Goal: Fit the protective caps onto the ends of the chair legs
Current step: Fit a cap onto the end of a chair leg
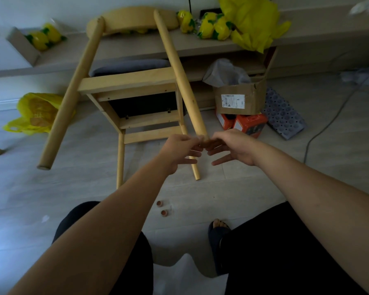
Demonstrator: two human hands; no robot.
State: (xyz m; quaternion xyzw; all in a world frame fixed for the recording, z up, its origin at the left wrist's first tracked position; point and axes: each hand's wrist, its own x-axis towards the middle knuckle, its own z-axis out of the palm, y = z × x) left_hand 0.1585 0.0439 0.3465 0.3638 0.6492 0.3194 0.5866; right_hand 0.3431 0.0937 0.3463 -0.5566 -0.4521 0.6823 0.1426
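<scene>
Fingers [197, 145] pinch cap [207, 143] (box [239, 99] holds plastic)

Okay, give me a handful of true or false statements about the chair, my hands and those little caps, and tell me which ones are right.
1. The chair stands upright on all four legs. False: it is tipped over, legs pointing toward the person.
2. Both hands meet at the end of one chair leg. True: the left hand and right hand close in on a brown cap there.
3. Two spare caps lie on the floor. True.
4. The spare caps sit inside the cardboard box. False: they lie near the person's knees.
5. The far left leg end wears a brown cap. False: bare wood.
</scene>
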